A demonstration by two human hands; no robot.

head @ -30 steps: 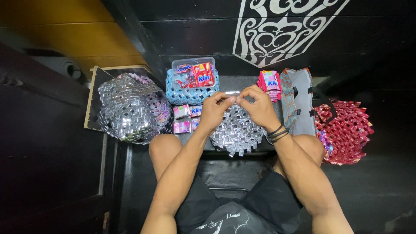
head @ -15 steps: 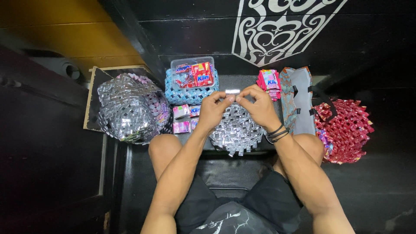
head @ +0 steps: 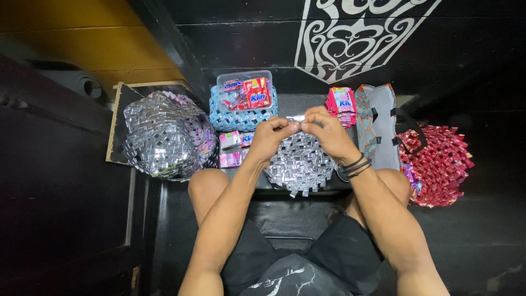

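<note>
Saw my left hand (head: 269,137) and right hand (head: 329,133) meet over round silver woven foil-strip mat (head: 300,164) on lap, at near edge of black floor. Fingers of both pinched small folded silver foil strip (head: 295,118) narrow. Judged weaving step underway; next move called for tucking strip into mat's far rim.

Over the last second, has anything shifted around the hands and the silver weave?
Almost nothing. The left hand and right hand stay pinched together on the small silver strip above the round silver woven piece. The blue woven basket, silver woven bag and red woven bag have not moved.
</note>
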